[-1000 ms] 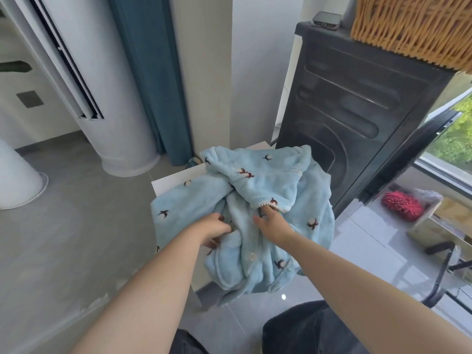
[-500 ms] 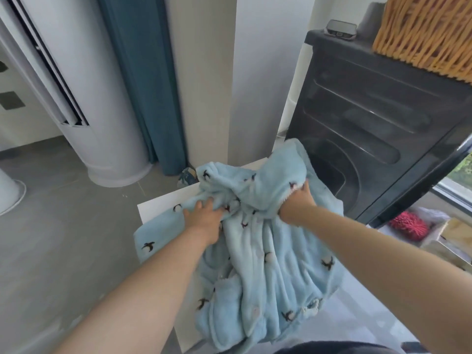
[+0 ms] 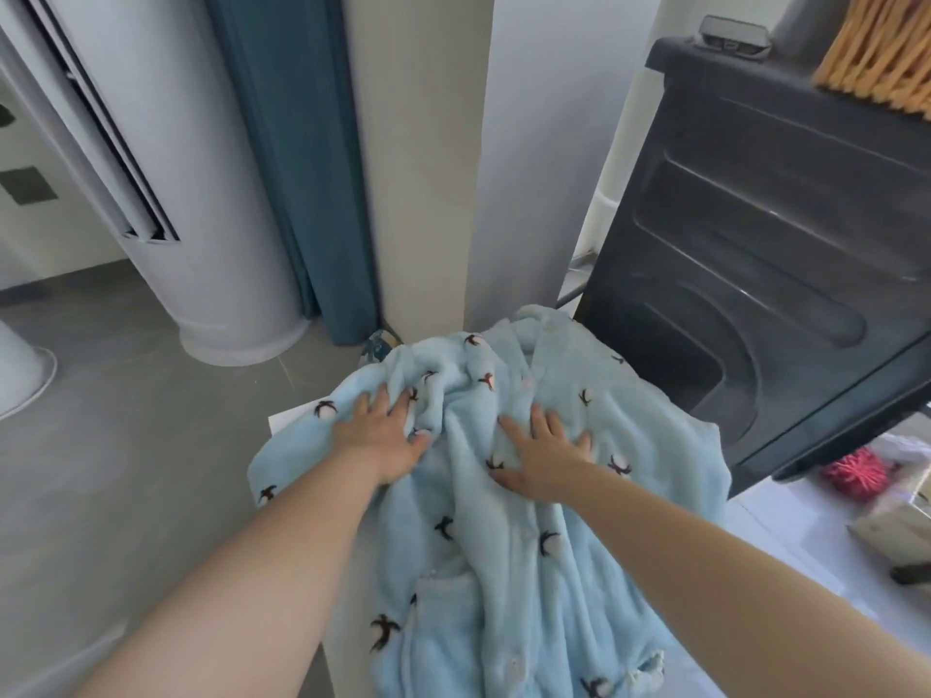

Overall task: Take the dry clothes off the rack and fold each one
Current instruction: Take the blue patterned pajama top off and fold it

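Grey floor, teal curtain, white pillar, dark cabinet.

Garment: pale blue fleece, dotted all over with small dark bird-like marks, a few touched with red.
Surface: white, showing at the garment's left edge.
Curtain: deep teal, plain.
Floor: matte grey.
Round column: off-white with a dark slot, upper left.
Appliance: charcoal black, right of the frame.
Basket: tan wicker weave, upper right.
Spiky ball: pinkish red, lower right.
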### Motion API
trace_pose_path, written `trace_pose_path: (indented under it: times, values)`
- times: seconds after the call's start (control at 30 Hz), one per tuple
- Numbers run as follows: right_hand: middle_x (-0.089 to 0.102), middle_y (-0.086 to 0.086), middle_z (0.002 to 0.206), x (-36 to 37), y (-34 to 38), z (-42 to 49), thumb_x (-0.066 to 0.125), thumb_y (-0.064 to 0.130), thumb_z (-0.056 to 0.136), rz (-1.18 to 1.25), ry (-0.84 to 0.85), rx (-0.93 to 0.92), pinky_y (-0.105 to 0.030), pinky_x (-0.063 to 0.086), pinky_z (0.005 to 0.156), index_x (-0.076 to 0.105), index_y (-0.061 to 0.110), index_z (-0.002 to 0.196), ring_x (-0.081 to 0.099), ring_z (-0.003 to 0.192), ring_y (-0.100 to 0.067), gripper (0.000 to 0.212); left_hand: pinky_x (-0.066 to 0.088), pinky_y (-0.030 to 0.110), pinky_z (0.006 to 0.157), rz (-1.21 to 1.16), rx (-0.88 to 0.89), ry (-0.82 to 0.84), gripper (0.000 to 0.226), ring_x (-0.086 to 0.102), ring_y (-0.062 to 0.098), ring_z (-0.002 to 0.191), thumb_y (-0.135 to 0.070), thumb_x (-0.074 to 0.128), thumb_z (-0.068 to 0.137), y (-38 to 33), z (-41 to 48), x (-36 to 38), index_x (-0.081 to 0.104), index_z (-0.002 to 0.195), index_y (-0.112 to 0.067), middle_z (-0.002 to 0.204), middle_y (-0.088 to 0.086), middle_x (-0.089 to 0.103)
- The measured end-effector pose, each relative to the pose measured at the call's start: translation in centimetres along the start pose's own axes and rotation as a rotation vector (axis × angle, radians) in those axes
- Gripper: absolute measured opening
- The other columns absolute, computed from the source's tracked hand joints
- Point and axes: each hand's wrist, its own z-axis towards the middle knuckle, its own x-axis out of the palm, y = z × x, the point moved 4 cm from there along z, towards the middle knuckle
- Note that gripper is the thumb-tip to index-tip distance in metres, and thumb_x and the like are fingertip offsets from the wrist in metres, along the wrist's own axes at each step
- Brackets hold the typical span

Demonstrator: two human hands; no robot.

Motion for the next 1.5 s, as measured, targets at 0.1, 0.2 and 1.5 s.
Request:
trace_pose_path:
  times: [0.1,0.2,1.5]
  values:
    - [-0.018,-0.001,0.158,0.7,-1.2,0.1,0.035,0.066,0.089,0.006,-0.032,-0.048,-0.063,0.003,0.111,-0.007,0.042,0.148,-0.012,0.146,-0.023,0.077,0.019,0.049,0.114,-0.010,-0.034,0.024,0.072,-0.007,0.021,0.146,-0.060,0.026,0.094,1.8,-0.4,-0.1,-0.006,0.151,-0.031,0.159,-0.006,-0.010]
    - [-0.013,0.002,0.159,-0.2,-2.2,0.4,0.033,0.051,0.097,-0.022,-0.059,-0.057,-0.060,0.002,0.114,-0.003,0.042,0.149,-0.009,0.146,-0.022,0.064,0.017,0.057,0.111,0.164,-0.109,-0.006,0.063,-0.008,0.024,0.146,-0.047,0.028,0.099,3.7,-1.4,-0.1,-0.007,0.150,-0.034,0.158,-0.001,-0.013]
    - [0.055,-0.001,0.115,0.7,-3.3,-22.0,0.051,-0.012,0.081,1.069,-0.111,-0.214,-0.027,0.052,0.084,0.047,0.036,0.127,0.058,0.099,-0.017,0.067,0.049,0.031,0.074,-1.486,-0.006,0.447,0.048,0.058,0.023,0.093,-0.002,0.030,0.088,-11.0,-21.7,-0.5,0.056,0.127,-0.013,0.111,0.013,0.060]
